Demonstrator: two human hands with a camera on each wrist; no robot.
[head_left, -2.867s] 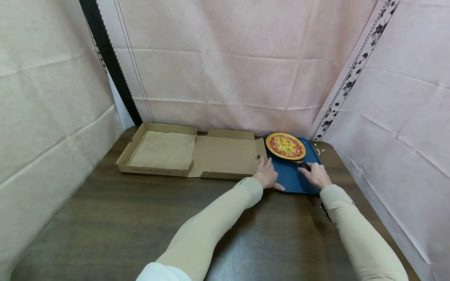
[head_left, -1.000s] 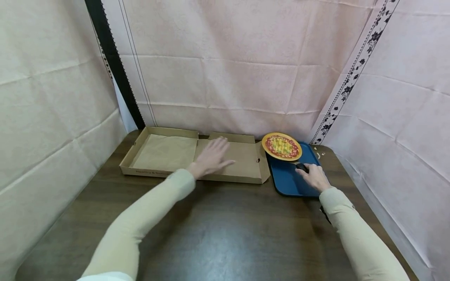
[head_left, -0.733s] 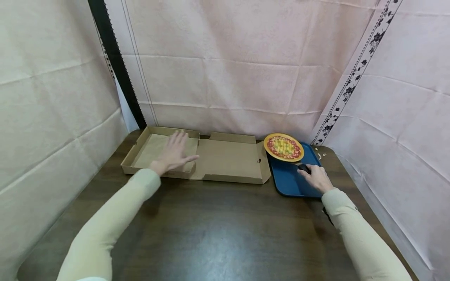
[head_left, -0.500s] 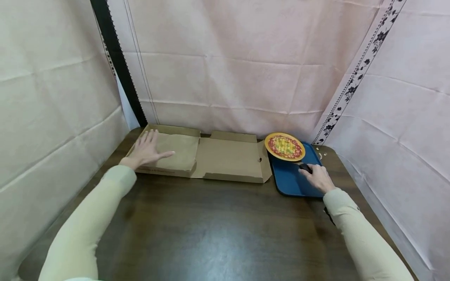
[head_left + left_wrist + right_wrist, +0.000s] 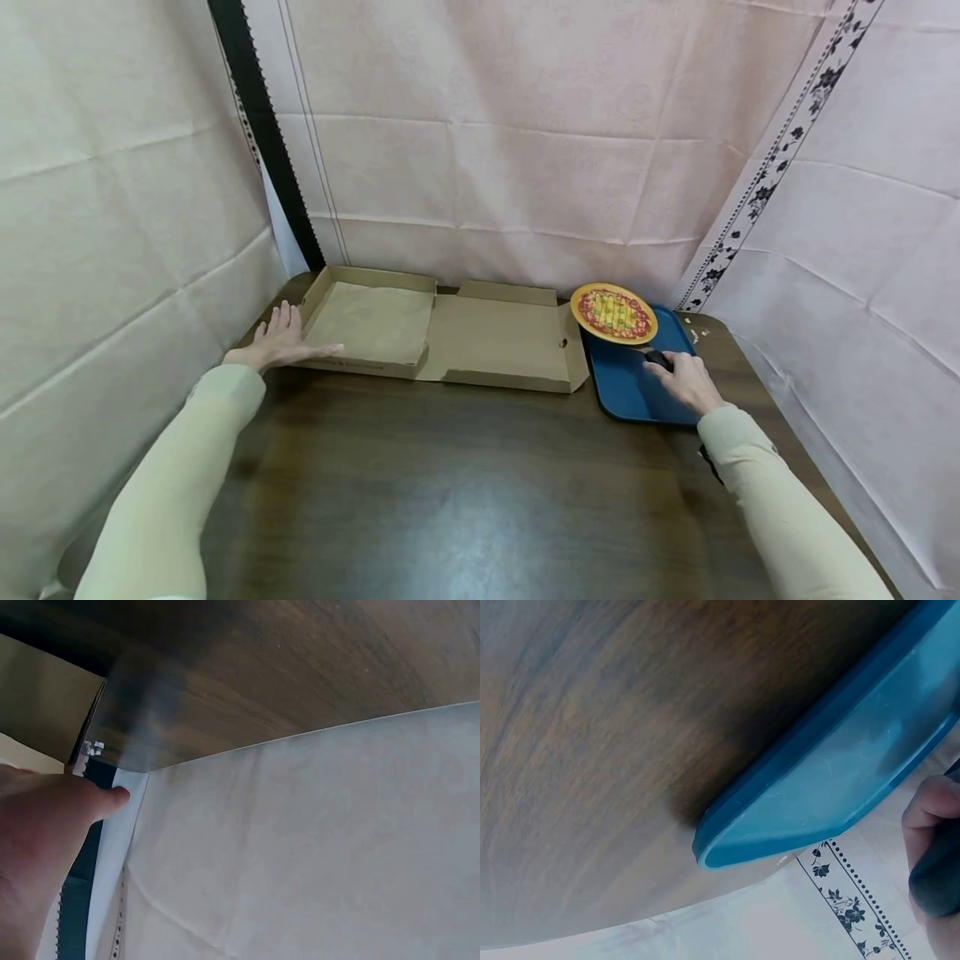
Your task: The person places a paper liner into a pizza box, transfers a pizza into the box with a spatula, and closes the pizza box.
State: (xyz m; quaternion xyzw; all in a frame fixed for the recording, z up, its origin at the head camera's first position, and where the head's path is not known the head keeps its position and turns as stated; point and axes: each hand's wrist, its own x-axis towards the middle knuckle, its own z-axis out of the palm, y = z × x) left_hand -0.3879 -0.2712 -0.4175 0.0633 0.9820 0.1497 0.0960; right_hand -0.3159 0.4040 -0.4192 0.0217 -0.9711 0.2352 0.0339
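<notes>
My right hand (image 5: 688, 383) grips the black handle (image 5: 658, 360) of a spatula, whose blade runs up to the near edge of a pizza and is mostly hidden under it. This small pizza (image 5: 613, 313), with a yellow rim and red and yellow topping, is over the back of the blue tray (image 5: 637, 398). In the right wrist view the dark handle (image 5: 937, 877) shows between thumb and fingers. Fingers spread, my left hand (image 5: 279, 340) is at the left side of the open cardboard pizza box (image 5: 375, 367), thumb reaching along its front wall.
Brown paper (image 5: 371, 321) lines the box's left half. Its lid (image 5: 498, 337) lies folded out to the right, beside the tray. Pale cloth walls stand behind and on both sides. Small white bits (image 5: 696, 333) lie right of the tray on the dark wooden table (image 5: 450, 483).
My left hand has left the tray's near-left edge and swept left across the lid and paper to the box's left side. My right hand keeps hold of the spatula, with the pizza hardly moved.
</notes>
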